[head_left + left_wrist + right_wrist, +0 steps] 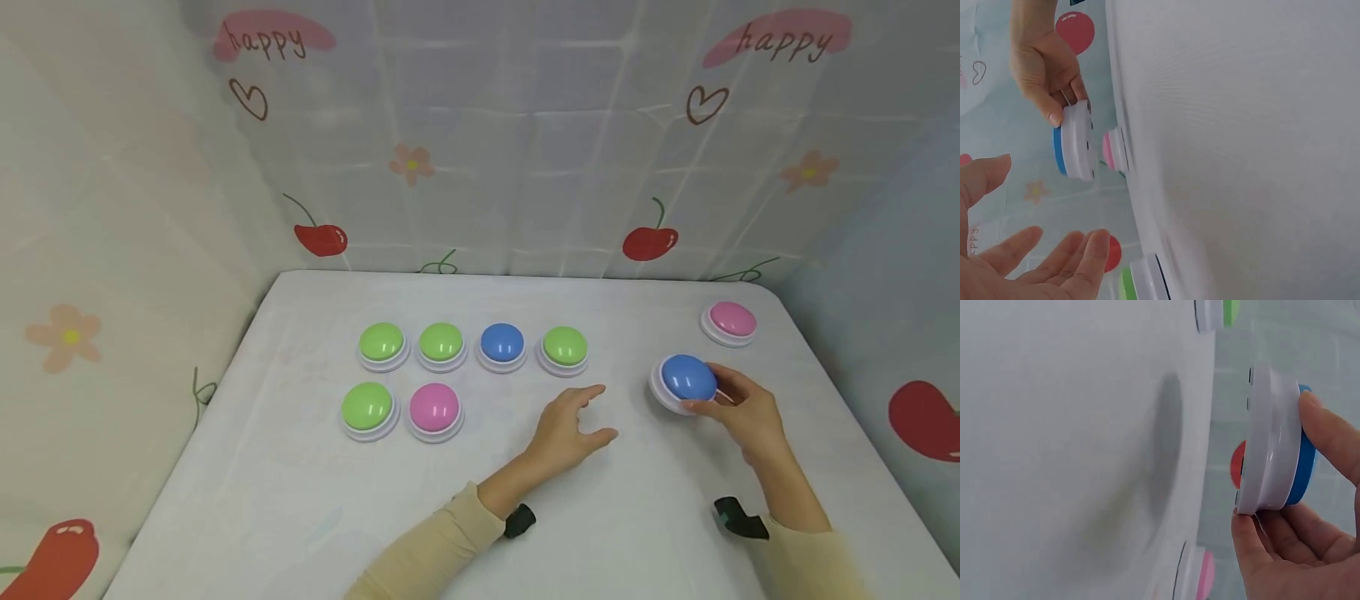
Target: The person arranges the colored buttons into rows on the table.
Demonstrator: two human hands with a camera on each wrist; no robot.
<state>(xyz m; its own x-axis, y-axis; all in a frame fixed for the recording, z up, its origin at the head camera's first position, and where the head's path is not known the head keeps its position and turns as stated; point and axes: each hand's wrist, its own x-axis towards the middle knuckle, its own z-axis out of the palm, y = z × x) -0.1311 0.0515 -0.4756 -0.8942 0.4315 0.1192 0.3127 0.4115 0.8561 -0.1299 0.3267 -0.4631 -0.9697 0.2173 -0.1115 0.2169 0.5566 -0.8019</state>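
In the head view my right hand (750,412) grips a blue push button (688,379) with a white base by its right side. The right wrist view shows this blue button (1275,444) lifted off the table, its shadow cast below, with the thumb on the blue dome's edge and fingers under the base. My left hand (564,429) hovers left of it with thumb and fingers spread apart, holding nothing. Closest to the left hand stands a green button (565,347). A pink button (732,321) sits behind the right hand, near the far right corner.
Left of centre on the white table (300,500) stand more buttons. The back row has two green ones (382,342) and a blue one (502,343). In front are a green one (367,407) and a pink one (435,408). Printed curtains (510,150) surround the table.
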